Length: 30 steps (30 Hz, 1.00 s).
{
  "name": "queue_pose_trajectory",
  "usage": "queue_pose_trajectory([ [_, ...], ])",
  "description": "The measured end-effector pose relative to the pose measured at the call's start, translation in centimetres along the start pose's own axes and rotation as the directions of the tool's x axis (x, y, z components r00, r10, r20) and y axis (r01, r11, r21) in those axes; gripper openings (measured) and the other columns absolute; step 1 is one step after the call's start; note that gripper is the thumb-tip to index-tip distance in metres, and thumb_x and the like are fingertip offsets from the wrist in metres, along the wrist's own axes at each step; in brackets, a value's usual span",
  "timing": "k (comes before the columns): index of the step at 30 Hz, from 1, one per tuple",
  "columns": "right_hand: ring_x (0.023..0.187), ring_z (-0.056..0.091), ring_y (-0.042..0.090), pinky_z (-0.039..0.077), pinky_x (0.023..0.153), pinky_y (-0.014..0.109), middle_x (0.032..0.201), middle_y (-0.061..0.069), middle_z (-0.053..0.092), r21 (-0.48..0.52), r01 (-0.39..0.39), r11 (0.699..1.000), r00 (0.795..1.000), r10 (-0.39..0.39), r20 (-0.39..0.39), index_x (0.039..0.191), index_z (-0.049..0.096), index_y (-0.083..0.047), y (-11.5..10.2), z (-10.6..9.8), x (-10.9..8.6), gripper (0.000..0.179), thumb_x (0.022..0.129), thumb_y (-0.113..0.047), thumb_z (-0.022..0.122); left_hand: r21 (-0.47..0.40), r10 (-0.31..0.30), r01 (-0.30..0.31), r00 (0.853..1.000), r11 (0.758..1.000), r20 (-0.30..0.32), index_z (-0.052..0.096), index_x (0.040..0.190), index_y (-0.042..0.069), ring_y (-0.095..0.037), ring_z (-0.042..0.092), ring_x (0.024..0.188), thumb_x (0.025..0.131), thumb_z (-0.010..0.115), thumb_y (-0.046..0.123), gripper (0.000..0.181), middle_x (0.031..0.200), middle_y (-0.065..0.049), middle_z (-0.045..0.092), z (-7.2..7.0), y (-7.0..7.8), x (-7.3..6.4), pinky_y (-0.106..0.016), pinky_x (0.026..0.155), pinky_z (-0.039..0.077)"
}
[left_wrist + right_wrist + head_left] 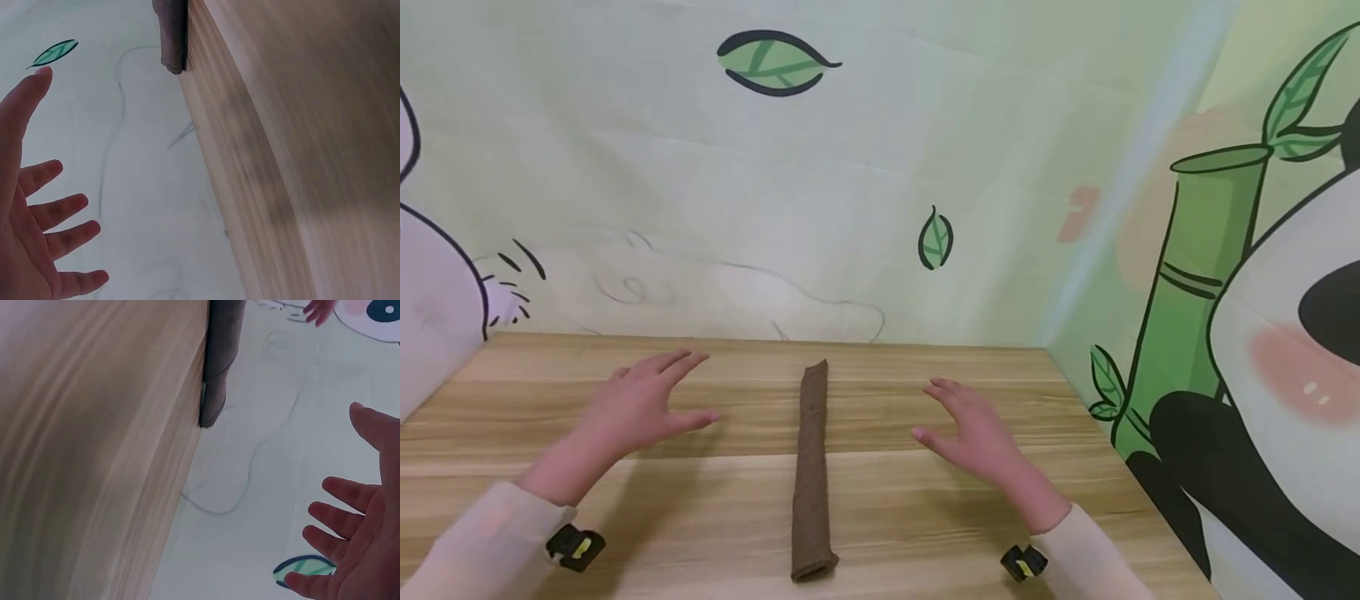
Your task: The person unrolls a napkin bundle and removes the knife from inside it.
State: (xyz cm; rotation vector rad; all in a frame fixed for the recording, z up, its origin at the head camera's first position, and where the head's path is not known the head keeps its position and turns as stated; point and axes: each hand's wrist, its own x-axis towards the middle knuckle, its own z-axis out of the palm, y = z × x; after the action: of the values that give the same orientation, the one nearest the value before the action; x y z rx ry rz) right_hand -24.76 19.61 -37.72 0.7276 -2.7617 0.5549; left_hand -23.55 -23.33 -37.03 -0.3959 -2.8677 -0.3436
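Observation:
A long brown rolled-up cloth (pixel 812 475) lies lengthwise near the middle of the wooden table (pixel 730 517), its near end showing a folded opening. To its left, my left hand (pixel 638 408) hovers above the tabletop, fingers extended and thumb apart. On the other side my right hand (pixel 981 433) is held up in much the same way, palm turned inward. Both hands are apart from the roll and hold nothing. Spread fingers of the left hand (pixel 28 250) show in the left wrist view, and the roll (pixel 219 356) appears at the top of the right wrist view.
Behind the table rises a pale green wall covering (pixel 850 167) printed with leaves. A printed panda (pixel 1285 375) and bamboo stalk (pixel 1195 250) cover the right side. Small black devices sit at both wrists, one by the left cuff (pixel 576 547).

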Motion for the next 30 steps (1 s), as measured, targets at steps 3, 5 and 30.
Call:
queue_pose_trajectory([
  [3, 0.138, 0.053, 0.045, 0.044, 0.113, 0.063, 0.147, 0.02, 0.059, 0.03, 0.038, 0.999, 0.999, -0.037, -0.004, 0.139, 0.06, -0.001, -1.0, 0.4, -0.5, 0.059, 0.092, -0.033, 0.075, -0.068, 0.028, -0.027, 1.0, 0.997, 0.008, 0.049, 0.15, 0.008, -0.055, 0.052, 0.132, 0.089, 0.074, 0.055, 0.081, 0.148, -0.03, 0.052, 0.3, 0.8, 0.0, -0.073, 0.104, 0.044],
  [5, 0.135, 0.056, 0.043, 0.046, 0.112, 0.061, 0.144, 0.019, 0.062, 0.046, 0.06, 0.997, 0.998, -0.06, -0.006, 0.137, 0.062, -0.001, -1.6, 0.6, -0.8, 0.056, 0.091, -0.031, 0.076, -0.104, 0.064, -0.063, 0.998, 0.993, 0.002, 0.051, 0.148, 0.007, -0.054, 0.055, 0.13, 0.091, 0.074, 0.048, 0.074, 0.145, -0.03, 0.055, 0.7, 1.3, 0.1, -0.069, 0.102, 0.048],
  [30, 0.13, 0.062, 0.028, 0.051, 0.112, 0.044, 0.134, 0.009, 0.068, 0.158, 0.237, 0.959, 0.948, -0.263, 0.179, 0.129, 0.067, -0.01, -7.0, 4.6, -1.7, 0.038, 0.095, -0.028, 0.073, -0.202, 0.267, -0.264, 0.964, 0.943, -0.014, 0.066, 0.131, 0.003, -0.043, 0.067, 0.119, 0.095, 0.072, 0.026, 0.042, 0.13, -0.023, 0.069, 5.0, 5.9, 1.1, -0.058, 0.1, 0.055],
])
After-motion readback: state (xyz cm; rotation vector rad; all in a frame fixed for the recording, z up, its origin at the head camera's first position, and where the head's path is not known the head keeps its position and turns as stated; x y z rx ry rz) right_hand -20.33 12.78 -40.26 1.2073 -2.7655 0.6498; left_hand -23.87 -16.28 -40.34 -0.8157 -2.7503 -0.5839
